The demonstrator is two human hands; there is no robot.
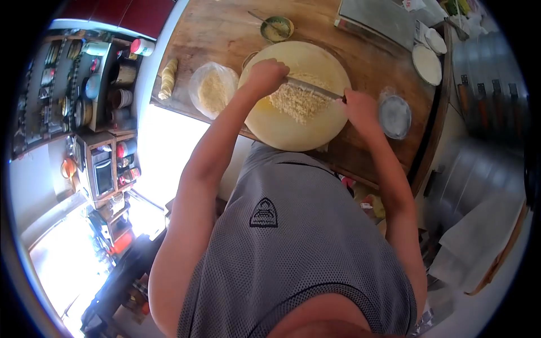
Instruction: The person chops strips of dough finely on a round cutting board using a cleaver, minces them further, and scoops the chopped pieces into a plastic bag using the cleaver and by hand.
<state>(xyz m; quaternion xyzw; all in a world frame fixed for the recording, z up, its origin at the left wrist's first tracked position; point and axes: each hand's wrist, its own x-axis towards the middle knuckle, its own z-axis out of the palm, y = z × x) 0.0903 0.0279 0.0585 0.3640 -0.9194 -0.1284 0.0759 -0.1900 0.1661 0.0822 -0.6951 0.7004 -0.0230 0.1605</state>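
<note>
Upper centre: right hand (pixel 360 110) closed on long grey metal-bladed knife (pixel 313 88); left hand (pixel 269 76) at other end, grip unclear; pale-yellow chopped pile (pixel 300 105) on round cream board (pixel 298 137).

From my end this reads as a kitchen: I see a round board (pixel 276 132) of chopped food (pixel 301 107) and a bowl (pixel 291 28) with a spoon (pixel 258 17) on the wooden surface (pixel 208 34), plus jars (pixel 127 148) crowding the shelves at left.
</note>
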